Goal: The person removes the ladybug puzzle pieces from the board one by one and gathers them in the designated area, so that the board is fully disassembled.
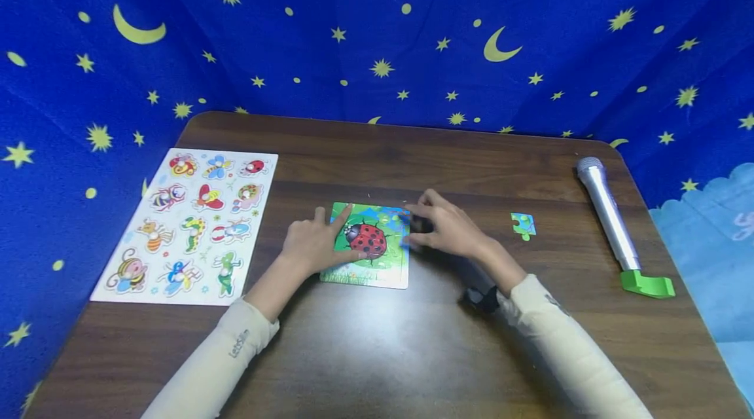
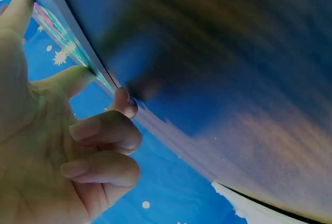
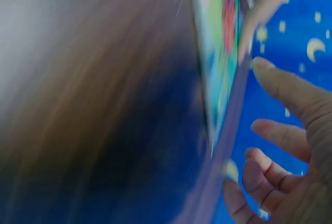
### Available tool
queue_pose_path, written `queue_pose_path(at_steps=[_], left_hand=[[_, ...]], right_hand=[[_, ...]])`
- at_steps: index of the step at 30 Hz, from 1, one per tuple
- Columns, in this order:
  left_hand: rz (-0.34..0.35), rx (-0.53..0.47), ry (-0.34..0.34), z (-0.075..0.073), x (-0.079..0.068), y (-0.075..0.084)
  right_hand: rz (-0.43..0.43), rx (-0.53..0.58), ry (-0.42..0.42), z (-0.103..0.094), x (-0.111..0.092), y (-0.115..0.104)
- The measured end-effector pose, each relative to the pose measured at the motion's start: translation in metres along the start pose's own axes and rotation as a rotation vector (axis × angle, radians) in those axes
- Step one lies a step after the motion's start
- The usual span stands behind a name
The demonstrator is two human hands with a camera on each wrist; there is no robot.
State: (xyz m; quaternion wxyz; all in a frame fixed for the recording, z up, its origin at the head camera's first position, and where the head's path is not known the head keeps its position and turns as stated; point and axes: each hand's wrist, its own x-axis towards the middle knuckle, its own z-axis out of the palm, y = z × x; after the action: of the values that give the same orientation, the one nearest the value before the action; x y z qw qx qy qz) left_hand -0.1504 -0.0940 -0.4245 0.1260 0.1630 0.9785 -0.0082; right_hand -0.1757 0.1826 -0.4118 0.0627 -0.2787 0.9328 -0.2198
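A square ladybug jigsaw puzzle (image 1: 377,272) lies flat at the middle of the table. My left hand (image 1: 310,245) rests on its left part, index finger and thumb spread across the picture. In the left wrist view, the other fingers of the left hand (image 2: 57,125) curl loosely by the board's edge. At the puzzle's right edge is my right hand (image 1: 444,226), thumb and fingers apart. The right wrist view shows the fingers of that right hand (image 3: 290,151) loosely bent with nothing visible between them. A loose blue and green jigsaw piece (image 1: 523,226) lies farther right.
A white peg board with insect pictures (image 1: 200,209) lies on the left of the brown table (image 1: 377,353). Toward the right edge is a silver microphone (image 1: 609,216) with a green piece (image 1: 648,285) at its end. A blue starry cloth (image 1: 353,26) hangs behind.
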Motion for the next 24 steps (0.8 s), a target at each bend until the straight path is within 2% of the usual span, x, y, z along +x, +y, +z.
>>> queue_pose_path(at_steps=[4, 8, 14, 20, 24], left_hand=[[-0.016, -0.029, -0.014, 0.002, 0.000, 0.001], [-0.024, -0.038, -0.020, 0.001, 0.000, 0.001], [-0.027, -0.015, -0.010, 0.000, -0.001, 0.001], [-0.029, -0.018, -0.013, 0.001, 0.001, 0.002], [-0.046, -0.013, -0.008, 0.003, 0.002, 0.003]], right_hand=[[-0.051, -0.044, -0.004, 0.023, 0.025, -0.022], [-0.056, -0.089, 0.012, 0.034, 0.034, -0.029], [-0.052, -0.139, 0.018, 0.036, 0.034, -0.032], [-0.069, -0.241, -0.012, 0.036, 0.037, -0.038], [-0.059, -0.250, -0.021, 0.037, 0.042, -0.040]])
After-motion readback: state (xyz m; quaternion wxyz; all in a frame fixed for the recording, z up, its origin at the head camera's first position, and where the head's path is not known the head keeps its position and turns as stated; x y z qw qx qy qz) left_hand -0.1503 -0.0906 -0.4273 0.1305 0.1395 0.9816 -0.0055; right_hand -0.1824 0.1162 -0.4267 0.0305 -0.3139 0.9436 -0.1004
